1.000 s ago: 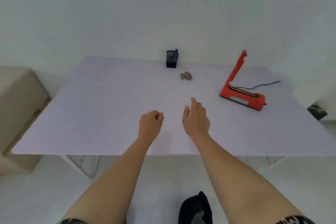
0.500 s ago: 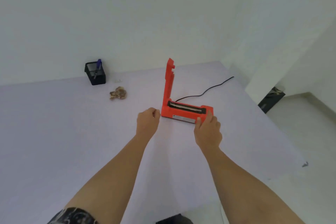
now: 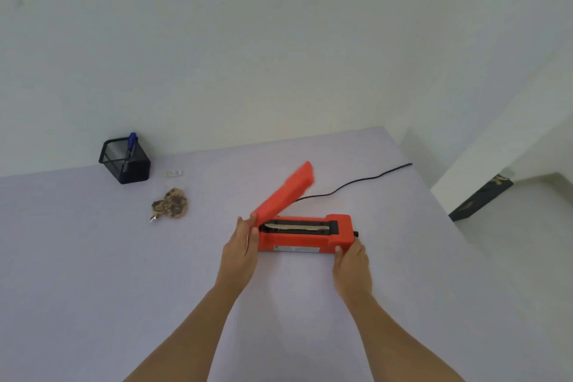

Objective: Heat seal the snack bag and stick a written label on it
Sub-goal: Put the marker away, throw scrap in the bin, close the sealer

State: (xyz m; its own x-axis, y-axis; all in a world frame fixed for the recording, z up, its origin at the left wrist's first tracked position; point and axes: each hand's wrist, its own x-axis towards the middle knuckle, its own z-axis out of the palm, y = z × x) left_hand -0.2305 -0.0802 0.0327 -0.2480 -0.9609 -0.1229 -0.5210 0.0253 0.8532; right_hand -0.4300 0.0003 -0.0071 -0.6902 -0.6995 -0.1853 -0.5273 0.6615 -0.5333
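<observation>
Hands, left [image 3: 240, 253] and right [image 3: 352, 267], on sealer [image 3: 297, 241]

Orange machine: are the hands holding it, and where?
Yes, the heat sealer is held by the two ends of its base: the left hand presses flat against the hinge end, and the right hand grips the knob end.

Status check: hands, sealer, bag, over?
Left hand flat against left end of heat sealer, right hand grips right end. Lid raised, nothing under it. Snack bag on table, apart, nothing between.
</observation>
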